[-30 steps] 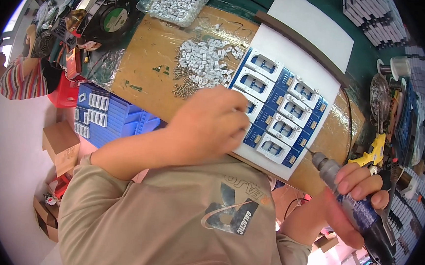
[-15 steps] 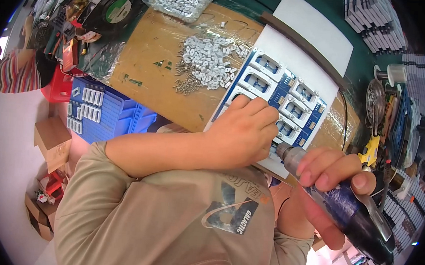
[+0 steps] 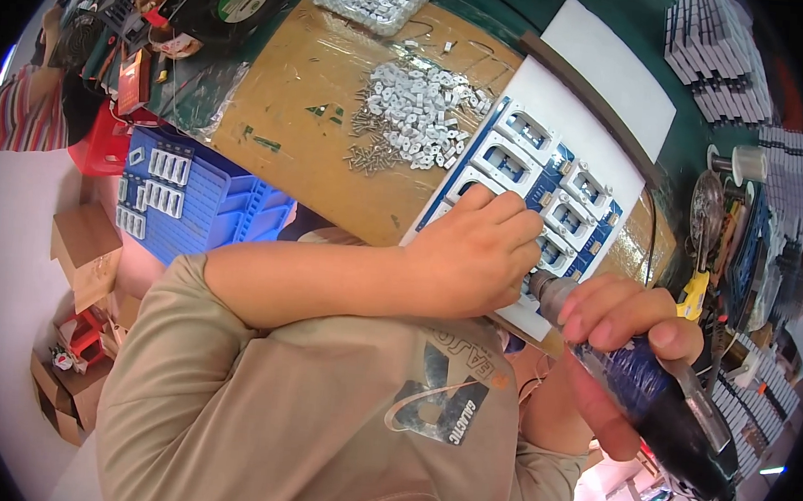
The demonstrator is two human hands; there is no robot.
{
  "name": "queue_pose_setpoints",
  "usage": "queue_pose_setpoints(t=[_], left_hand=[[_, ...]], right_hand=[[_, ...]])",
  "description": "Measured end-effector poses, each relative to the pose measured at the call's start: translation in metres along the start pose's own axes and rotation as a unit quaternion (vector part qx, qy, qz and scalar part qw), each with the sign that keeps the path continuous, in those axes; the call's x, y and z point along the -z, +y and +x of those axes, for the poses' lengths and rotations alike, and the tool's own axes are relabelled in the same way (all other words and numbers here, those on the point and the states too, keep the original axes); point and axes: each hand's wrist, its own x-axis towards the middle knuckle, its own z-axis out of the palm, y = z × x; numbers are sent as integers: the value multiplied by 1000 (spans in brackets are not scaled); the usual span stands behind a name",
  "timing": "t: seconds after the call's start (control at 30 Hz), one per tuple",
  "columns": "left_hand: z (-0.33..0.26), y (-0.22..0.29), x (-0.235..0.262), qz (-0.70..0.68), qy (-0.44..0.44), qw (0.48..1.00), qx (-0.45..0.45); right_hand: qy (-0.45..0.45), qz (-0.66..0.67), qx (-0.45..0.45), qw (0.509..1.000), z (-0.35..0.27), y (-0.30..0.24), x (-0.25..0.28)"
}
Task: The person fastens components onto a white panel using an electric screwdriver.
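While left hand (image 3: 476, 256) steadies blue board (image 3: 555, 182) — right hand (image 3: 614, 335) grips screwdriver (image 3: 660, 408)

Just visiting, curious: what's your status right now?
Left hand pressing on blue panel. Right hand gripping driver, tip hidden behind left hand. Loose parts beside panel.

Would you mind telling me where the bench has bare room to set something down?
Bare brown board lies left of the white parts pile; the white sheet is bare beyond the blue panel. The left hand, right hand, and screwdriver crowd its near end.
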Motion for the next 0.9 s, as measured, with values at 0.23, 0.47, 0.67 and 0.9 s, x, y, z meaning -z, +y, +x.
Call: queue_pose_setpoints(t=[0.23, 0.47, 0.67, 0.9], left_hand=[[-3, -2, 0, -5, -9, 1000, 3], [-3, -3, -2, -11, 9, 1000, -15], [-4, -3, -1, -3, 24, 999, -21], [-2, -3, 6, 14, 7, 1000, -12]], right_hand=[[-20, -5, -19, 1000, 2, 4, -6], [-46, -14, -32, 998, 0, 2, 0], [-21, -20, -14, 999, -3, 7, -5], [-39, -4, 26, 999, 1, -2, 5]])
